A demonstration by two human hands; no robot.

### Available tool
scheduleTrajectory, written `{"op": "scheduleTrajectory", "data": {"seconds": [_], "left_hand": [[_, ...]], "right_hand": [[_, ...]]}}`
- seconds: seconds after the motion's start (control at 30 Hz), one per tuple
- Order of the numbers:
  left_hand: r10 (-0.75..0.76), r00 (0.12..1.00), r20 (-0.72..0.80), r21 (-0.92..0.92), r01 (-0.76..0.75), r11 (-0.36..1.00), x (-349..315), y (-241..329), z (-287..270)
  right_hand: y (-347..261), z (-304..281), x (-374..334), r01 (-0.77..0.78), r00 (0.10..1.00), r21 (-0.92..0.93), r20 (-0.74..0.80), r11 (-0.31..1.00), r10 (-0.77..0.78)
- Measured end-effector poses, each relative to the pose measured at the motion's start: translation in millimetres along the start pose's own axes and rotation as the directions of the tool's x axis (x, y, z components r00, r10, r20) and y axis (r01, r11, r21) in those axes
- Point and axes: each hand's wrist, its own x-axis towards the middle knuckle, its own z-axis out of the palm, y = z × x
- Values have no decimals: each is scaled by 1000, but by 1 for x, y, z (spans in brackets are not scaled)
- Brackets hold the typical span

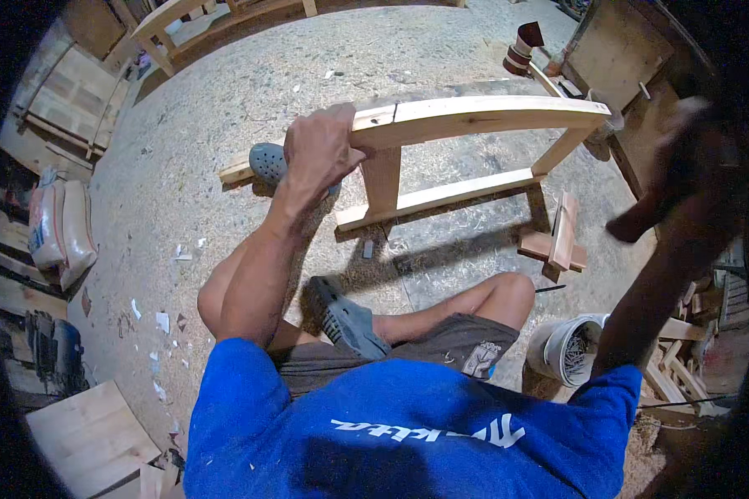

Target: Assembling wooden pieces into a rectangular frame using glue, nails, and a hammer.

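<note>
My left hand (320,150) is wrapped over the left end of a curved pale wooden rail (483,116). This rail tops a wooden frame standing on the floor, joined by two uprights to a straight lower rail (466,191). My right hand (695,166) is raised at the far right, above and apart from the frame. It is dark and blurred; it seems closed, and a dark bar-like shape sticks out from it, too unclear to name. I sit cross-legged behind the frame, a grey clog (345,320) on one foot.
A white bucket (545,349) of nails stands beside my right knee. Short wood pieces (562,237) lie crossed near the frame. Another clog (266,162) shows by my left hand. Full sacks (62,233) and a board (91,437) are at left, wood scraps (674,374) at right.
</note>
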Motion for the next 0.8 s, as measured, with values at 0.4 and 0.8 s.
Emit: {"op": "scheduleTrajectory", "data": {"seconds": [0.4, 0.8], "left_hand": [[85, 993, -78, 21, -84, 996, -17, -10, 4], [165, 956, -244, 98, -145, 985, -26, -20, 31]], "right_hand": [[-153, 139, -5, -405, 725, 320, 683, 857, 87], [-189, 142, -15, -377, 524, 53, 835, 925, 166]]}}
